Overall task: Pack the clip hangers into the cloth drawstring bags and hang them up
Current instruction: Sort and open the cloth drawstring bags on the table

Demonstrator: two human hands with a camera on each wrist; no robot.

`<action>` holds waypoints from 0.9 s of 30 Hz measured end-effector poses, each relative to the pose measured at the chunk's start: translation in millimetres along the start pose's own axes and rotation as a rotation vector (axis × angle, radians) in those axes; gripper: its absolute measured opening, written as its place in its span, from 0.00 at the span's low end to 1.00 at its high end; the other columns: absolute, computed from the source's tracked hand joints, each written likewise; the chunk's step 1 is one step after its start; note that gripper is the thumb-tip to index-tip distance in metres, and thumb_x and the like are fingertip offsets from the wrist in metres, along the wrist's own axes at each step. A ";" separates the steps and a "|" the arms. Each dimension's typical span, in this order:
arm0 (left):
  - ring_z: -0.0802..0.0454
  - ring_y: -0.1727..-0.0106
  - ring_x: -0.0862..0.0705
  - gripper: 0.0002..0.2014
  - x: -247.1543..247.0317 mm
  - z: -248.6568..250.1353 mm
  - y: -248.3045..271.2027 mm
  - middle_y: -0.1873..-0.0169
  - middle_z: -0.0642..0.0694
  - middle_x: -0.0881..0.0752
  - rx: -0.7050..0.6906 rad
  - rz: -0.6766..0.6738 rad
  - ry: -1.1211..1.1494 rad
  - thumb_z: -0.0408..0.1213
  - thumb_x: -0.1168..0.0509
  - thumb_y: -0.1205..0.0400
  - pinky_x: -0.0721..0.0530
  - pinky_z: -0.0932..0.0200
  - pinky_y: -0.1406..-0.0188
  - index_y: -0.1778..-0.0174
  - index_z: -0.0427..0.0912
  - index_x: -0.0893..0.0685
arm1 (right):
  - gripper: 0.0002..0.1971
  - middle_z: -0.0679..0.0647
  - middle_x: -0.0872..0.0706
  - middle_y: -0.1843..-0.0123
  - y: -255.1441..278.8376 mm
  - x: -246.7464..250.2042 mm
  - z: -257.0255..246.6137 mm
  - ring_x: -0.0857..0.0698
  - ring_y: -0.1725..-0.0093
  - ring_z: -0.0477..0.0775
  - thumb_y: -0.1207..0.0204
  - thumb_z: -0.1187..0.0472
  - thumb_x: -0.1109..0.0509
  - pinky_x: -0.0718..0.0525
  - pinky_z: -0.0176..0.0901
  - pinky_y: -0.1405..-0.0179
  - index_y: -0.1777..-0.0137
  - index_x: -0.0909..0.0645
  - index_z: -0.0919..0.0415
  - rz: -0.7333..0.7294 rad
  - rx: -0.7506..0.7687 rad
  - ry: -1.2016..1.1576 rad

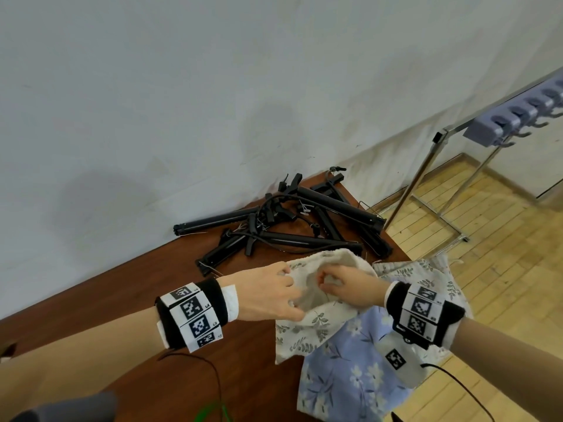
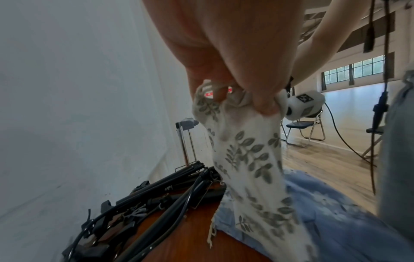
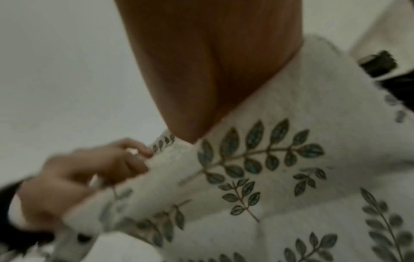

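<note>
A person's left hand point(image 1: 274, 295) and right hand point(image 1: 345, 287), both low in the centre of the head view, pinch opposite sides of the mouth of a cream cloth drawstring bag printed with grey-green leaves point(image 1: 307, 324), fingers curled over the hem and drawing it apart. The soft, light fabric sags from the grip (it will likely collapse unless held by the rim). It lies over a blue floral cloth bag point(image 1: 341, 370), with a third, leaf-printed one point(image 1: 426, 278) to the right, on the dark brown wooden table point(image 1: 152, 287). Above the hands, a tangled heap of stiff black clip hangers point(image 1: 283, 226), too interlocked to count, waits by the white wall point(image 1: 182, 86). One metal rack with lilac hooks point(image 1: 502, 123) stands at upper right.
</note>
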State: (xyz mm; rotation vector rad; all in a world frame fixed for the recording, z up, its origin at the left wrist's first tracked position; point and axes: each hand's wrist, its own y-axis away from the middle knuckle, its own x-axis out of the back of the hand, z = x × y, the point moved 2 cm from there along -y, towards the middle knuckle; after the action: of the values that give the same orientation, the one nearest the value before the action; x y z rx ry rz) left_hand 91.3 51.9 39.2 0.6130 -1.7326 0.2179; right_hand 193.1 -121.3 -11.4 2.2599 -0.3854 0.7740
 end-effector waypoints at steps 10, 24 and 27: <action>0.45 0.66 0.20 0.09 7.6 19.0 5.0 0.61 0.50 0.21 0.044 -0.145 0.071 0.36 0.34 0.23 0.31 0.26 0.34 0.52 0.54 0.21 | 0.04 0.43 0.12 0.50 14.0 3.3 14.4 0.16 0.53 0.41 0.22 0.55 0.28 0.23 0.20 0.60 0.50 0.13 0.48 0.281 -0.043 -0.154; 0.46 0.68 0.17 0.14 7.1 -0.7 6.5 0.57 0.47 0.18 0.064 0.016 0.042 0.36 0.32 0.23 0.31 0.20 0.37 0.47 0.54 0.29 | 0.17 0.45 0.15 0.40 33.7 19.2 0.5 0.17 0.44 0.45 0.24 0.53 0.26 0.20 0.32 0.45 0.35 0.19 0.49 0.236 -0.086 0.037; 0.46 0.67 0.16 0.14 4.5 -1.8 5.2 0.57 0.48 0.19 0.063 0.030 0.043 0.36 0.33 0.23 0.31 0.20 0.37 0.47 0.54 0.28 | 0.25 0.44 0.19 0.37 41.2 20.8 -2.6 0.21 0.42 0.43 0.25 0.54 0.25 0.27 0.20 0.50 0.29 0.24 0.50 0.231 -0.061 0.011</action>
State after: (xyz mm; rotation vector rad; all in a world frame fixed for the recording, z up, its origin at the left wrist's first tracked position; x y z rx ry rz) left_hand 89.6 55.9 44.8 0.6241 -1.6994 0.3056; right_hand 188.8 -149.5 25.0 2.1776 -0.6649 0.8783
